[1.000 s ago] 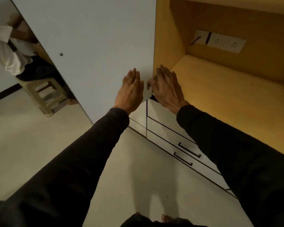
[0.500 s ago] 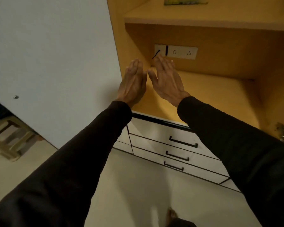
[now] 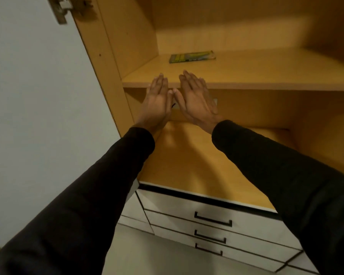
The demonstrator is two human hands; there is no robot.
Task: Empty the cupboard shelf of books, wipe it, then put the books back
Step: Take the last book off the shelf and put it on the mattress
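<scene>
Hands first, in your one head view: your left hand (image 3: 157, 102) and right hand (image 3: 196, 100) are both raised flat, side by side and nearly touching at the thumbs, in front of the front edge of the cupboard shelf (image 3: 246, 76). Fingers (image 3: 159, 80) on both are stretched out and released, grasping nothing. Taking that shelf as the landmark, a single book (image 3: 192, 56) with a green and yellow cover lies flat on it, set back toward the rear and a little left of the shelf's middle, just beyond your fingertips and apart from them. The open white door (image 3: 38, 96) stands to the left of the shelf, its hinge (image 3: 68, 6) above the shelf's left end; below the shelf is a lower, bare compartment (image 3: 197, 165), and beneath that a stack of white drawers (image 3: 216, 221) with dark handles. No cloth is in view. By the look of it you are at the emptying step, reaching for the only book that shows here. Your next move calls for reaching over the front edge, getting fingers around or under the thin book, and drawing it forward; being flat on the board, it may need sliding toward the edge before you can lift it clear.
</scene>
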